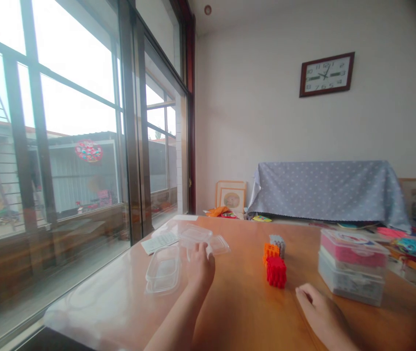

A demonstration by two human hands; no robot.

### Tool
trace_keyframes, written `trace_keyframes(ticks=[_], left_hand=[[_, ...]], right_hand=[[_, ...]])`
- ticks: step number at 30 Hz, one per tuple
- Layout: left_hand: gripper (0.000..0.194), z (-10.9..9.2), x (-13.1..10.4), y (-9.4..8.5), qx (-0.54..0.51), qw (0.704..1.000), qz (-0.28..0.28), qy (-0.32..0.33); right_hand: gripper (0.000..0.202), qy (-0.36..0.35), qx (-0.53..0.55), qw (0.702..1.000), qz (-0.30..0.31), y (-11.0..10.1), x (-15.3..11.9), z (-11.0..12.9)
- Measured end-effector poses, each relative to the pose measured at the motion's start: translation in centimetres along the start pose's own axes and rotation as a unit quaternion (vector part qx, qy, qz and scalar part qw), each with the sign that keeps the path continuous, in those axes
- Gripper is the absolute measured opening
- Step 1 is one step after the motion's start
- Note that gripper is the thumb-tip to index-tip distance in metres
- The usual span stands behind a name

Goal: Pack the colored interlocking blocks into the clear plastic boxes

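Observation:
My left hand (202,265) reaches over the table's left part, its fingers closed at the near edge of a clear plastic container (196,234). A clear lid-like piece (220,244) lies just right of those fingers. Beside my left wrist stands another clear plastic box (164,268), with nothing seen in it. My right hand (313,300) rests on the tabletop with curled fingers, and no object shows in them. Just left of it and farther off are stacks of small interlocking plastic pieces: red (276,273), orange (271,252) and grey (278,243).
Two stacked clear boxes (354,280), the upper with pink contents, stand right of my right hand. A printed sheet (160,242) lies at the left on the wooden table (244,302). Windows (79,97) run along the left side. Behind the table is a cloth-covered piece (325,190).

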State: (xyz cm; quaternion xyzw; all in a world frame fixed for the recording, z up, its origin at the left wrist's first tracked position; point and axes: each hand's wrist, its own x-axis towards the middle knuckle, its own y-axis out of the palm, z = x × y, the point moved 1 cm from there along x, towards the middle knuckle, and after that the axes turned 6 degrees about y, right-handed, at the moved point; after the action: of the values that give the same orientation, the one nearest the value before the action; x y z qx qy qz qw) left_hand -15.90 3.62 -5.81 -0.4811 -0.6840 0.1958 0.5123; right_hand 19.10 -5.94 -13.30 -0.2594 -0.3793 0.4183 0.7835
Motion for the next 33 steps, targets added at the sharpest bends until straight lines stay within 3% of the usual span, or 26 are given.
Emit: trace_keyframes(ticks=[5,8,18,22,29,33], left_hand=[[0.039,0.3,2.8,-1.2,0.055,0.998,0.021,-0.001],[0.031,0.6,4.1,-1.5,0.107,0.993,0.05,0.018],[0.024,1.3,5.1,-1.1,0.131,0.987,0.047,0.086],[0.024,0.0,5.7,-0.2,0.084,0.987,0.025,0.134],[0.024,-3.2,6.5,2.8,0.038,0.982,0.071,0.171],[0.025,-3.8,7.0,4.2,0.046,0.98,0.091,0.171]], right_hand=[[0.035,-0.012,0.008,1.0,0.0,0.2,-0.1,-0.1],[0.035,-0.012,0.007,1.0,-0.003,0.4,0.0,-0.3],[0.034,-0.007,0.014,1.0,0.002,0.5,0.2,-0.4],[0.035,-0.004,0.019,1.0,0.003,0.5,0.2,-0.2],[0.035,-0.011,0.029,0.999,-0.008,0.9,0.6,-0.7],[0.035,-0.01,0.031,0.999,-0.01,0.9,0.7,-0.8]])
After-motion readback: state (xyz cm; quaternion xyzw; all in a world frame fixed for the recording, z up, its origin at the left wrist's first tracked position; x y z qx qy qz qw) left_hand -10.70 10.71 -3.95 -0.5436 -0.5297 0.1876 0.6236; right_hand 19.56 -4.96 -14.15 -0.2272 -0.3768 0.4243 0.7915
